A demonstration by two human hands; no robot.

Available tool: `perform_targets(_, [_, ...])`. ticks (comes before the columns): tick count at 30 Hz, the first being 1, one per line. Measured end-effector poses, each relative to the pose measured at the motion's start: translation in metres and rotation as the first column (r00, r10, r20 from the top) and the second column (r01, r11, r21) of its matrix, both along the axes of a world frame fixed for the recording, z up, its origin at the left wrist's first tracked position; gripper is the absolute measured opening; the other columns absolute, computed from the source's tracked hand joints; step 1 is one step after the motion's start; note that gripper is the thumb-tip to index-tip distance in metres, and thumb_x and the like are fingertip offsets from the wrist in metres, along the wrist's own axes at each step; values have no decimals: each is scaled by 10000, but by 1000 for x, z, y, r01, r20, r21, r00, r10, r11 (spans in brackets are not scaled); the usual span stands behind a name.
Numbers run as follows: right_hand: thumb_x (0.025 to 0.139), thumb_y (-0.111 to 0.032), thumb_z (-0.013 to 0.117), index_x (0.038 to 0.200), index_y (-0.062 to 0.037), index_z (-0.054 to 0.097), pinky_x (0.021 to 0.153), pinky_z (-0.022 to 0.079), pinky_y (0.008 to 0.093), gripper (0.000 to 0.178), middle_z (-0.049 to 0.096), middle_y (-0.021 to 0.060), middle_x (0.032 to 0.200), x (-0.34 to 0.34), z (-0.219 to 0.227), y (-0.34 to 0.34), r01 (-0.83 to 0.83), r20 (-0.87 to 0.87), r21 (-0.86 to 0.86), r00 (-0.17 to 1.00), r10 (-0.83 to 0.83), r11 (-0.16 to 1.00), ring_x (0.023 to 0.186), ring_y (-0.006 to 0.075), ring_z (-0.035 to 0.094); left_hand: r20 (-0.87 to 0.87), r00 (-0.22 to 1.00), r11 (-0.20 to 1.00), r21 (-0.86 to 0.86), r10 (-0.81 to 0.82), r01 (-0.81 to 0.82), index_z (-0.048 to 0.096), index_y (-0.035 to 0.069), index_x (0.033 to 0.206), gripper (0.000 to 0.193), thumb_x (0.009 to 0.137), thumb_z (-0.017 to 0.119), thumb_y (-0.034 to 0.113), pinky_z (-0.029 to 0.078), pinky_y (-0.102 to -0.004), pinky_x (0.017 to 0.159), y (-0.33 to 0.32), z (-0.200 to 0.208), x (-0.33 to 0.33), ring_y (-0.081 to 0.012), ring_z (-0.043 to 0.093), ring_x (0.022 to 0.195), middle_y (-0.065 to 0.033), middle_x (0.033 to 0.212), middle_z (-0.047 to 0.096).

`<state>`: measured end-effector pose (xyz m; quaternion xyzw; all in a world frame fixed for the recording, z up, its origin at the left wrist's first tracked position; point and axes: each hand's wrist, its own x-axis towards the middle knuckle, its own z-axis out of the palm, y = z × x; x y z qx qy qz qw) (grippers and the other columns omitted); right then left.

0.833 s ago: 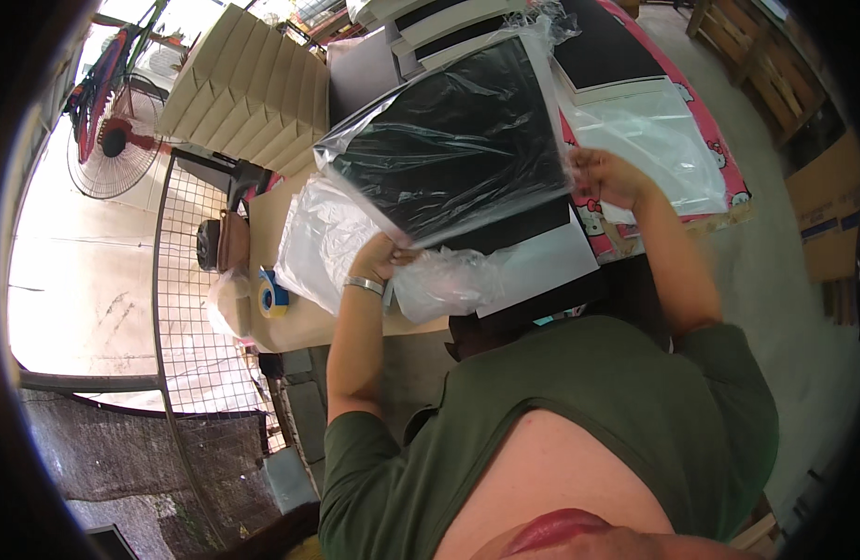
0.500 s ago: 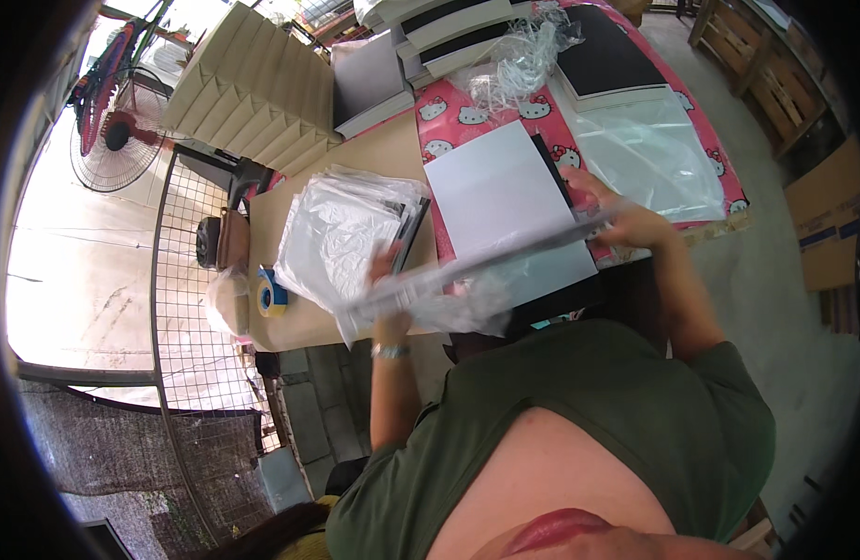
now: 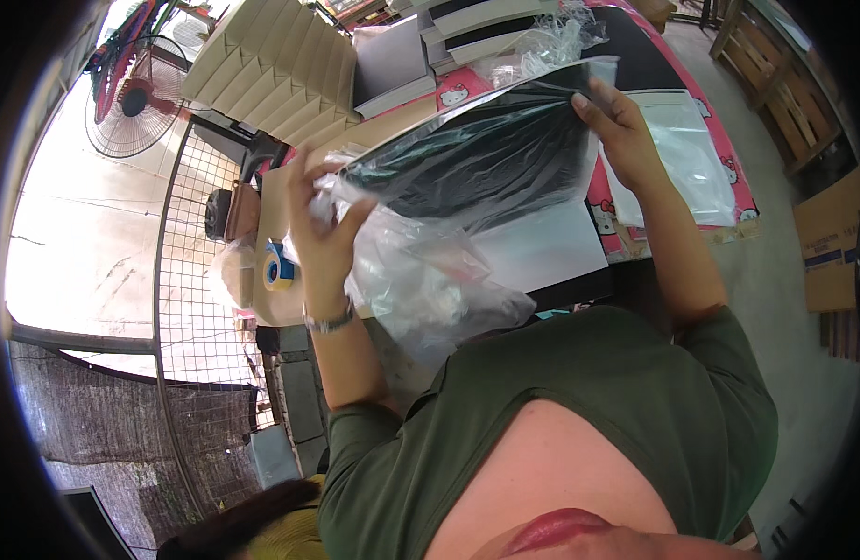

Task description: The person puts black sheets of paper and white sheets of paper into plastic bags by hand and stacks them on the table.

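Bagged panel [image 3: 477,159], right hand [image 3: 628,135] pinching one end, left hand [image 3: 323,245] spread at other.

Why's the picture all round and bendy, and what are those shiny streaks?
In the head view, the fisheye lens curves edges, like the pink table cover's, inside a black rim; also in the head view, glare streaks the clear plastic over the black sheet, and the pale area at left looks washed out.
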<state>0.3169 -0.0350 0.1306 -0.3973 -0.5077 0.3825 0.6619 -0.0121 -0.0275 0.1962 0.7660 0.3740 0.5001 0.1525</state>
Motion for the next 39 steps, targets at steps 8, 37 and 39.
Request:
perform_targets(8, [877,-155,572,1087,-24,559,825,389,218,247,597,-5,1001,-3,-10,20,37,-14,3,999,-36,999,904,60,515,646,763,907,-311,-16,283,574,9,1068,444,857,555,399,338,-200,520,51,-10,-6,-56,458,626,19,743,522])
perform_targets(37, [779,-152,634,923,-31,538,654,464,378,211,603,145,720,-10,-208,-69,471,582,-257,772,-254,844,689,279,610,-345,826,723,-405,447,-560,522,30,842,144,837,551,171,406,-405,527,-63,-276,5,-329,556,572,-189,645,570])
perform_targets(39, [809,-133,605,879,-18,533,523,465,328,153,597,122,710,-9,-201,-69,451,506,-340,827,-243,825,598,215,599,-597,735,703,-370,321,-607,522,33,880,136,826,534,157,431,-423,549,-77,-264,-8,-357,584,637,-209,694,591])
